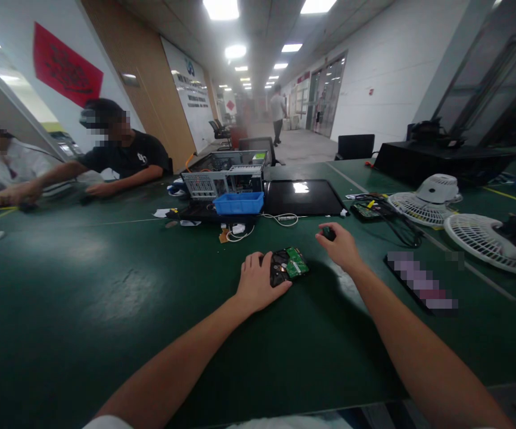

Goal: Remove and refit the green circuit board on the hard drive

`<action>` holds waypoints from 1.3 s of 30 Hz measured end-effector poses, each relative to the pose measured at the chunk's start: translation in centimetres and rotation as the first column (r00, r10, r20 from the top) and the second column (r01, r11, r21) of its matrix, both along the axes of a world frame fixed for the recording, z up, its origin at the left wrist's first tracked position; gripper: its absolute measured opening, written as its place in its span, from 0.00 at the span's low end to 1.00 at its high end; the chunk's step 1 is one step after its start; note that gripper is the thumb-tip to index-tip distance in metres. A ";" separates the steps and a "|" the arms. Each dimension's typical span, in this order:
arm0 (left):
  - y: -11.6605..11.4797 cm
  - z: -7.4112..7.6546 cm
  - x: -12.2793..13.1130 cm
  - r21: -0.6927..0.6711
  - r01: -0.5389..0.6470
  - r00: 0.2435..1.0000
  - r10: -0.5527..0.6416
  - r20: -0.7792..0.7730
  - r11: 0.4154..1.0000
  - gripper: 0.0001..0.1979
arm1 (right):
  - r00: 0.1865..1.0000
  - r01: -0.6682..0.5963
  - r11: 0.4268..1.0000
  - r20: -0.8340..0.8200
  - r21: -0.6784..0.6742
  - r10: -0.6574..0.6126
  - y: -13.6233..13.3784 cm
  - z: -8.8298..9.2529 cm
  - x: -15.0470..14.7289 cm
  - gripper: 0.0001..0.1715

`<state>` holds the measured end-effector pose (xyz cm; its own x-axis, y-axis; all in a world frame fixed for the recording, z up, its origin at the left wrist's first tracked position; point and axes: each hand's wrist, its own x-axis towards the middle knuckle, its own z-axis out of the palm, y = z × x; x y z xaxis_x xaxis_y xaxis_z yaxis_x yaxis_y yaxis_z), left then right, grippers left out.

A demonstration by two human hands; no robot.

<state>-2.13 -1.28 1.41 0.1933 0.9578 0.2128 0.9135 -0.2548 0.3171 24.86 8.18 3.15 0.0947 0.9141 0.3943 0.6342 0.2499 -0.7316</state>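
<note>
A hard drive (279, 268) with a green circuit board (297, 263) on its upper side lies on the green tabletop. My left hand (257, 280) wraps its near left side, thumb along the front edge and fingers over the far edge, pressing it to the table. To the right and slightly farther off, my right hand (339, 245) is raised above the surface, closed in a pinch. Between its thumb and fingers sits a small dark object (328, 233); its kind is too small to make out. The two hands are apart.
Beyond the hands stand an opened computer case (222, 170), a blue bin (239, 203) and a flat black screen (302, 196). Right of me lie a phone (419, 283), dark cables (401, 229) and white fan parts (423, 202). Co-workers (121, 146) sit at the left.
</note>
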 end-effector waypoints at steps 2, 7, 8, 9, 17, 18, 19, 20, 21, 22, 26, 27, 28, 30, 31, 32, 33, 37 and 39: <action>-0.7 0.1 0.4 0.002 -0.019 0.999 0.020 -0.033 1.000 0.50 | 0.996 -0.022 1.000 -0.081 0.001 0.022 0.0 0.0 -0.2 0.24; -0.9 0.3 0.3 0.005 0.085 0.995 -0.084 -0.056 0.996 0.50 | 0.967 -0.141 0.990 -0.217 -0.004 0.137 -0.1 0.1 -0.9 0.27; -0.7 0.3 0.1 0.007 0.123 0.991 -0.123 -0.045 0.992 0.48 | 0.970 -0.140 0.990 -0.196 0.018 0.141 -0.2 0.1 -1.0 0.28; -0.6 0.3 0.0 0.005 0.167 0.985 -0.167 -0.030 0.986 0.46 | 0.977 -0.130 0.990 -0.163 0.047 0.136 -0.3 0.2 -1.0 0.27; -0.6 0.6 -0.1 0.029 0.351 0.936 -0.351 -0.018 0.936 0.29 | 0.997 -0.076 0.952 0.006 0.295 0.078 -1.7 1.2 -1.6 0.23; -0.6 0.5 0.0 0.040 0.350 0.937 -0.349 -0.026 0.936 0.28 | 0.997 -0.072 0.947 0.009 0.312 0.073 -1.8 1.2 -1.6 0.23; -0.7 0.4 0.2 0.050 0.343 0.939 -0.342 -0.030 0.938 0.26 | 0.998 -0.069 0.943 0.015 0.325 0.068 -1.8 1.2 -1.7 0.23; -0.7 0.3 0.3 0.060 0.332 0.943 -0.331 -0.030 0.941 0.25 | 0.998 -0.070 0.941 0.026 0.331 0.065 -1.8 1.2 -1.7 0.22; -0.7 0.1 0.4 0.068 0.318 0.948 -0.316 -0.028 0.946 0.25 | 0.997 -0.075 0.941 0.041 0.329 0.066 -1.8 1.1 -1.8 0.21; -0.7 -0.1 0.5 0.078 0.300 0.954 -0.299 -0.021 0.951 0.25 | 0.996 -0.084 0.944 0.057 0.320 0.070 -1.7 1.0 -1.8 0.20; -0.4 -0.7 0.8 0.113 0.227 0.973 -0.229 0.006 0.967 0.26 | 0.993 -0.106 0.955 0.086 0.276 0.085 -1.4 0.5 -1.8 0.18; -0.3 -0.9 0.8 0.119 0.216 0.976 -0.218 0.009 0.969 0.26 | 0.993 -0.103 0.957 0.082 0.271 0.084 -1.4 0.5 -1.7 0.18; -0.2 -1.0 0.8 0.120 0.212 0.977 -0.214 0.009 0.970 0.26 | 0.993 -0.101 0.958 0.079 0.267 0.083 -1.3 0.4 -1.7 0.19; -0.1 -1.2 0.8 0.115 0.215 0.976 -0.217 0.003 0.970 0.26 | 0.994 -0.098 0.961 0.077 0.260 0.080 -1.2 0.4 -1.6 0.19; 0.0 -1.2 0.7 0.113 0.216 0.976 -0.217 -0.001 0.970 0.26 | 0.994 -0.096 0.961 0.077 0.258 0.079 -1.2 0.4 -1.6 0.19; 0.0 -1.2 0.7 0.111 0.216 0.976 -0.217 -0.005 0.970 0.26 | 0.994 -0.095 0.962 0.079 0.255 0.078 -1.1 0.3 -1.6 0.19; 0.0 -1.2 0.7 0.110 0.215 0.976 -0.216 -0.008 0.970 0.26 | 0.994 -0.094 0.964 0.080 0.250 0.076 -1.0 0.3 -1.5 0.19; 0.0 -1.2 0.6 0.105 0.220 0.976 -0.219 -0.017 0.970 0.26 | 0.995 -0.066 0.974 0.083 0.217 0.050 -0.6 0.2 -1.1 0.20; 0.0 -1.2 0.5 0.100 0.225 0.974 -0.224 -0.016 0.969 0.27 | 0.997 -0.038 0.981 0.071 0.190 0.025 -0.4 0.3 -0.9 0.21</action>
